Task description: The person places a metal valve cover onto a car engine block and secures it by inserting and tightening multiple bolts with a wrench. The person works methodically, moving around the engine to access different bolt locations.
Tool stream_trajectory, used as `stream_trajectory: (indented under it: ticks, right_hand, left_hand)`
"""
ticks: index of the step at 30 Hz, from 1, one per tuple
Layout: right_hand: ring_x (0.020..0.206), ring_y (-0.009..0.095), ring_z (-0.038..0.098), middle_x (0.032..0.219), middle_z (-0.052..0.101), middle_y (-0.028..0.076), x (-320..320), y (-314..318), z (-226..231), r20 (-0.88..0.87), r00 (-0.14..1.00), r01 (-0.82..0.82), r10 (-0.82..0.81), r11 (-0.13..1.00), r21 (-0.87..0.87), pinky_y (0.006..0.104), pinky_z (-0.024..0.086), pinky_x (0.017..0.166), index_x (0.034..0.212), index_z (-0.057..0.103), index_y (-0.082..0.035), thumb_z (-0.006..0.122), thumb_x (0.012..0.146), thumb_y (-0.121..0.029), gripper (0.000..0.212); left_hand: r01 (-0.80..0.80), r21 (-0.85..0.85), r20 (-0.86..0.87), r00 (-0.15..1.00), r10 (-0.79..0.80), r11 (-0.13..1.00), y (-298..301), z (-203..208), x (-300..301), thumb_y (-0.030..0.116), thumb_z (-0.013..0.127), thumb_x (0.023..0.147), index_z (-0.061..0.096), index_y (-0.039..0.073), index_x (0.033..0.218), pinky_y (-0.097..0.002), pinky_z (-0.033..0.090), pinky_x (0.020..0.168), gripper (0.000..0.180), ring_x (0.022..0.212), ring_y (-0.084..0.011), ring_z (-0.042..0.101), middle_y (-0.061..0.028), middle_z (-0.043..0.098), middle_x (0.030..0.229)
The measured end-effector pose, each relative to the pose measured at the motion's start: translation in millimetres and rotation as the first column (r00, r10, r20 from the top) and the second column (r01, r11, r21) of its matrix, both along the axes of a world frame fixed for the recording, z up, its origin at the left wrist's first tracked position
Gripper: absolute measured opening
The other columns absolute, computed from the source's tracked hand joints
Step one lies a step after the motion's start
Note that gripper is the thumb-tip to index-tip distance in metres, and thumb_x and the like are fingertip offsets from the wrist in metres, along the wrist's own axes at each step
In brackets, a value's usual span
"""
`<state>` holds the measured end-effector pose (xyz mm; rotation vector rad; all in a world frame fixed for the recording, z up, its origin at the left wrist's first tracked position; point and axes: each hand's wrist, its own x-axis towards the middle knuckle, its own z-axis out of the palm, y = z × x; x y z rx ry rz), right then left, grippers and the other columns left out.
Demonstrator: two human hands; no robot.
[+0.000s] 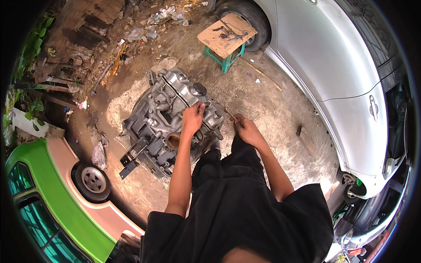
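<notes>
A grey metal car engine [164,103] stands on the ground in front of me, a black cap [199,89] on its top cover. My left hand [193,118] rests on that cover with its fingers curled together; what is under the fingertips, if anything, is hidden. Just right of the engine, my right hand [247,130] is closed around a thin metal rod-like tool [230,115]. The tool's tip points up and left, toward the engine's side; whether it touches is too small to tell.
A wooden board on a green stool [226,61] bears several metal tools. A silver car [324,48] stands along the right. At lower left is a green and pink vehicle [94,215]. Rubbish [169,16] and planks lie toward the far left.
</notes>
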<state>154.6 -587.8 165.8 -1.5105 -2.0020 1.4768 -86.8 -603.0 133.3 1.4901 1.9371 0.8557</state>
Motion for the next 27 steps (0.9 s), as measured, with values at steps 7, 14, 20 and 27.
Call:
stream_trajectory:
  ticks: [7,14,20,27]
  right_hand:
    - [0.093,0.021,0.059,0.089,0.065,0.008,8,24,-81,-0.298,0.948,0.100,-0.113,0.993,-0.058,0.0357,0.043,0.083,0.106,0.064,-0.005,0.051,0.099,-0.017,0.019]
    - [0.090,0.010,0.049,0.093,0.058,-0.003,9,15,-105,-0.399,0.861,0.094,-0.316,0.869,-0.485,0.0260,0.040,0.088,0.101,0.065,-0.006,0.054,0.100,-0.021,0.019]
    - [0.097,0.011,0.050,0.097,0.059,-0.001,5,18,-103,-0.356,0.894,0.064,-0.273,0.863,-0.502,0.0281,0.039,0.095,0.100,0.064,-0.006,0.054,0.100,-0.023,0.019]
    - [0.091,0.011,0.046,0.092,0.057,-0.004,6,25,-113,-0.414,0.896,-0.035,-0.162,0.902,-0.430,0.0268,0.034,0.081,0.098,0.064,-0.009,0.054,0.099,-0.026,0.020]
  left_hand:
    - [-0.001,0.010,-0.005,1.000,0.001,1.000,0,1,1,0.033,0.049,0.098,0.061,0.000,0.091,-0.0480,0.040,0.060,0.035,0.066,-0.0452,0.054,-0.0234,0.053,0.065]
    - [-0.007,-0.092,0.038,0.999,0.010,0.996,2,6,-1,0.030,0.052,0.097,0.064,0.000,0.093,-0.0495,0.043,0.064,0.033,0.070,-0.0462,0.057,-0.0247,0.056,0.067]
    - [-0.029,-0.071,0.054,0.998,0.033,0.997,3,-1,-2,0.031,0.053,0.096,0.063,-0.001,0.090,-0.0444,0.041,0.060,0.035,0.061,-0.0387,0.051,-0.0209,0.054,0.065]
    - [-0.010,-0.055,0.064,0.998,0.014,0.998,2,-4,-4,0.034,0.054,0.096,0.062,-0.003,0.086,-0.0427,0.040,0.059,0.039,0.058,-0.0347,0.048,-0.0176,0.055,0.064]
